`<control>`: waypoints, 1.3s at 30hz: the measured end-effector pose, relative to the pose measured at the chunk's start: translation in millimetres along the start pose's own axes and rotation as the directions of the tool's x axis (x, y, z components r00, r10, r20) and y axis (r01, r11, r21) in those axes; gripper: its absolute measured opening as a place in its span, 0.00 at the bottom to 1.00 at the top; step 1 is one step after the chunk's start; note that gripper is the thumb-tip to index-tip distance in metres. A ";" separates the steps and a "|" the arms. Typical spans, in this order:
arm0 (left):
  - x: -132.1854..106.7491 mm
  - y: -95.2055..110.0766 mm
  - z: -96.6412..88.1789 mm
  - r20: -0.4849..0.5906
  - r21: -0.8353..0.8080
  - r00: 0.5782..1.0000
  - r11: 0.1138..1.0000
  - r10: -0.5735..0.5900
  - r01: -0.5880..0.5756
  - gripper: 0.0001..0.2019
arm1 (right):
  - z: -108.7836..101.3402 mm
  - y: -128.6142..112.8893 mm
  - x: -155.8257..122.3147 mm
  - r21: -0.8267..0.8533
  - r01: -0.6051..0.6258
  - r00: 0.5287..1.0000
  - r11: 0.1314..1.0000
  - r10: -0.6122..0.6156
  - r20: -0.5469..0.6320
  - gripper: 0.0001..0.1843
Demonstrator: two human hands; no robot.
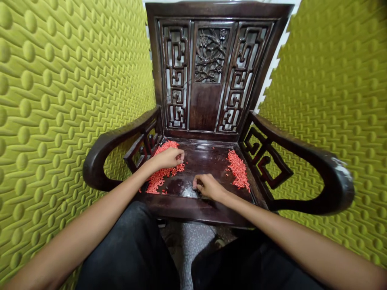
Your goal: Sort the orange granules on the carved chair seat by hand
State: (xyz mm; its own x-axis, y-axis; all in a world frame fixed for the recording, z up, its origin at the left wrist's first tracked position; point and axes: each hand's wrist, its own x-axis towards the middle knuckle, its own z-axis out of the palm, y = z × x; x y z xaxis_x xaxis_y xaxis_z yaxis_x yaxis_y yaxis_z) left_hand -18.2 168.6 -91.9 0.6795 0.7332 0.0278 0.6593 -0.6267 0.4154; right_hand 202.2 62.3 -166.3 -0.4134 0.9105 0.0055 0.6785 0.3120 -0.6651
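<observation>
On the dark wooden chair seat lie two heaps of small red rod-shaped pieces. My left hand is over the larger left heap, its fingers curled in near the heap's inner edge. Low over the front of the seat, my right hand has its fingers bent together. Just left of it lies a patch of small whitish, clear-looking bits. The right heap of red pieces sits beyond my right hand, by the armrest. Whatever either hand pinches is too small or hidden to make out.
Curved wooden armrests, left and right, flank the seat. A carved backrest rises behind it. Yellow-green textured panels, left and right, stand close on both sides. A few stray red pieces lie near the heaps.
</observation>
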 end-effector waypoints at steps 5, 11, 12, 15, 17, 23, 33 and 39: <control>-1.9 23.8 -3.5 -0.148 -0.153 0.987 0.985 0.062 -0.085 0.03 | -16.9 -9.0 6.9 0.128 -0.029 0.995 0.991 0.041 -0.091 0.09; -7.2 57.6 -12.6 -0.345 -0.525 0.938 0.822 0.030 -0.220 0.06 | -34.1 -15.6 7.2 0.299 -0.019 0.988 0.954 0.063 -0.139 0.06; -8.8 64.3 -14.9 -0.360 -0.579 0.933 0.781 0.012 -0.233 0.07 | -36.5 -16.3 7.0 0.330 -0.014 0.988 0.944 0.064 -0.142 0.06; -14.9 86.2 -22.0 -0.402 -0.696 0.914 0.665 -0.050 -0.270 0.11 | -44.4 -19.6 5.2 0.418 0.007 0.987 0.908 0.062 -0.151 0.09; -20.4 101.1 -25.7 -0.427 -0.750 0.899 0.593 -0.097 -0.292 0.13 | -50.4 -23.3 2.6 0.456 0.031 0.985 0.889 0.051 -0.165 0.15; -48.9 136.3 -25.6 -0.431 -0.844 0.868 0.450 -0.248 -0.291 0.14 | -59.9 -32.7 -7.2 0.510 0.061 0.980 0.858 0.046 -0.194 0.22; -75.3 142.1 -4.3 -0.304 -0.908 0.891 0.386 -0.336 -0.164 0.14 | -38.1 -4.2 4.3 0.333 -0.137 0.987 0.933 0.157 -0.033 0.09; -73.0 135.4 0.0 -0.278 -0.918 0.894 0.371 -0.351 -0.140 0.16 | -34.4 -1.4 5.3 0.245 -0.146 0.988 0.958 0.152 -0.004 0.05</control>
State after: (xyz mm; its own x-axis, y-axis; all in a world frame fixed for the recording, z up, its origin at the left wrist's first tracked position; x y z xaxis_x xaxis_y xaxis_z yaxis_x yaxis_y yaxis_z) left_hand 21.5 30.2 -37.6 0.2864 0.9489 0.1322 -0.1466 -0.0930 0.9848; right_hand 219.9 76.0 -139.6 -0.3032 0.9484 -0.0924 0.5616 0.0995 -0.8214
